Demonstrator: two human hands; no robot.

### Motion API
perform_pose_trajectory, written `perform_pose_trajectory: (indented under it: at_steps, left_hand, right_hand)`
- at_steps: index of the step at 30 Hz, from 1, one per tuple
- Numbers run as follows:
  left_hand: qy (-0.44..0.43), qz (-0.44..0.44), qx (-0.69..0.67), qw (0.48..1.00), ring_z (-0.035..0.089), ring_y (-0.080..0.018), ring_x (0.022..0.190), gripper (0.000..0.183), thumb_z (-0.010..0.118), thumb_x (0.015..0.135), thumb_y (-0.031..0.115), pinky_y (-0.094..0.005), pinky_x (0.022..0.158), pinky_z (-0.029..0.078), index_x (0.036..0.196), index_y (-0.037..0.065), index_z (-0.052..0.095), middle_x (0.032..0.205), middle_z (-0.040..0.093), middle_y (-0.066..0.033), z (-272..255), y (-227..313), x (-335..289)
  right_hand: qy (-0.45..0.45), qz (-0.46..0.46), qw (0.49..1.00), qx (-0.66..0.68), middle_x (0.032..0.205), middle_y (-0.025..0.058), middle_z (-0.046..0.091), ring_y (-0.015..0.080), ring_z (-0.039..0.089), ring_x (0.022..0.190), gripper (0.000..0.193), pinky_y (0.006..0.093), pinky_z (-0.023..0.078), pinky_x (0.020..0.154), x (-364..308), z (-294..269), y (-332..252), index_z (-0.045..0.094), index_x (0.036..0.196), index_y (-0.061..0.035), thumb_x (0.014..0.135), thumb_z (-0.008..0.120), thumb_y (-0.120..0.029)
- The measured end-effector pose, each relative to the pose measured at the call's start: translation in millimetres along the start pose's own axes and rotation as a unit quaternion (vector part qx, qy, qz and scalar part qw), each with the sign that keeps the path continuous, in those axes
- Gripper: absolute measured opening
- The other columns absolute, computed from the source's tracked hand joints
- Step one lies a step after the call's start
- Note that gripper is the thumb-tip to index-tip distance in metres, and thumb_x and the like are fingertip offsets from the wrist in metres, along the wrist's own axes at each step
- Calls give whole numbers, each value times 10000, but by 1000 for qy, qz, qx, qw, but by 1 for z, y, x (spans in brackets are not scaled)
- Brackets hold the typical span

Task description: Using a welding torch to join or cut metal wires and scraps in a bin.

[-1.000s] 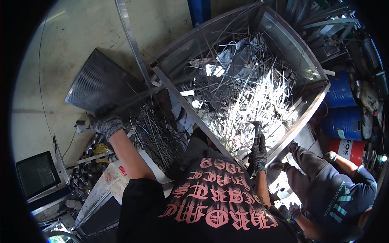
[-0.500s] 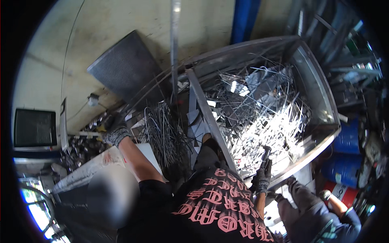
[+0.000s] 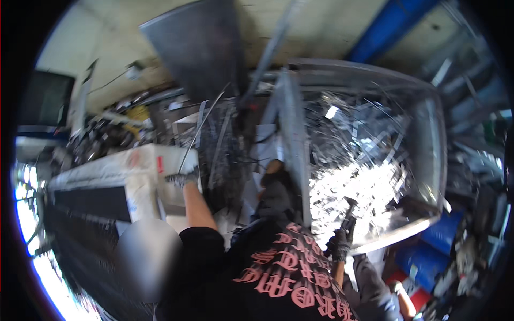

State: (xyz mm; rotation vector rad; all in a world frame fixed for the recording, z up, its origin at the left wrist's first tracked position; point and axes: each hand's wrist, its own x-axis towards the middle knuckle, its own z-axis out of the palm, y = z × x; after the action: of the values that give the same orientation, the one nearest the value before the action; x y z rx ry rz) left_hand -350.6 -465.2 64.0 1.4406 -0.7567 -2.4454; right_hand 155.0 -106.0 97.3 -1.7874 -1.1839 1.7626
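My left hand [image 3: 181, 177], in a grey knit glove, is closed around the lower end of a long thin metal strip [image 3: 199, 128]. The strip slants up and to the right, over a heap of dark metal strips [image 3: 217, 155]. Beside that hand stands a white box-shaped casing [image 3: 145, 160]. My right hand [image 3: 338, 246], in a dark glove, grips a black hand tool [image 3: 349, 214] by its handle; blur hides its exact kind. The tool's head points at brightly lit metal scrap [image 3: 358, 182] in a large metal bin.
The bin's near-left wall [image 3: 297, 144] rises beside my legs. A dark panel [image 3: 198, 48] leans on the wall behind, near an upright metal post [image 3: 270, 51]. Blue drums [image 3: 425, 262] stand at right. Another person's gloved hand [image 3: 396, 288] shows at lower right. Loose scrap [image 3: 115, 131] lies at left.
My left hand has come back from the scrap at far left to beside the white casing, and a metal strip now shows in it. My right hand still grips the tool. The view has turned.
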Motion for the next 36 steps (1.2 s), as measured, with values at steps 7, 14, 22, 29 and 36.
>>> perform_pose_trajectory:
  at_steps: [7,14,22,29,36]
  left_hand:
    - [-446,311,654,525,620,-222,1038,356,484,959,244,-423,899,469,1270,104,585,1189,641,-88,-75,-168,71]
    - [-379,-173,390,821,616,-250,682,270,506,978,347,-392,602,480,1017,123,651,812,642,-62,70,-309,-166]
    - [-516,384,703,302,362,-354,1422,827,711,835,428,-426,1197,262,1497,67,372,1535,404,-164,165,-462,-84]
    - [-536,403,732,-118,468,-318,1352,732,658,835,238,-440,1142,347,1505,138,382,1483,455,-198,230,-471,-157]
    - [-582,363,700,-199,684,-344,1039,368,625,855,205,-482,880,541,1213,134,663,1118,704,-164,261,-485,-173]
  right_hand:
    - [-1,-16,994,106,733,4,550,70,425,419,735,240,341,351,-55,32,-58,244,1567,-336,973,595,-82]
    - [73,-26,992,100,753,9,564,72,437,458,757,235,359,385,-65,10,-31,235,1575,-307,959,619,-93]
    - [113,-8,991,71,965,13,611,82,465,597,693,236,418,503,-84,36,-29,307,1562,-216,937,573,-78]
    - [160,21,983,83,1247,-10,594,61,468,623,683,229,419,509,-85,68,-75,305,1563,-192,950,558,-30]
    - [191,19,978,85,1417,-41,528,53,454,616,681,222,410,532,-90,75,-74,312,1562,-197,951,541,-1]
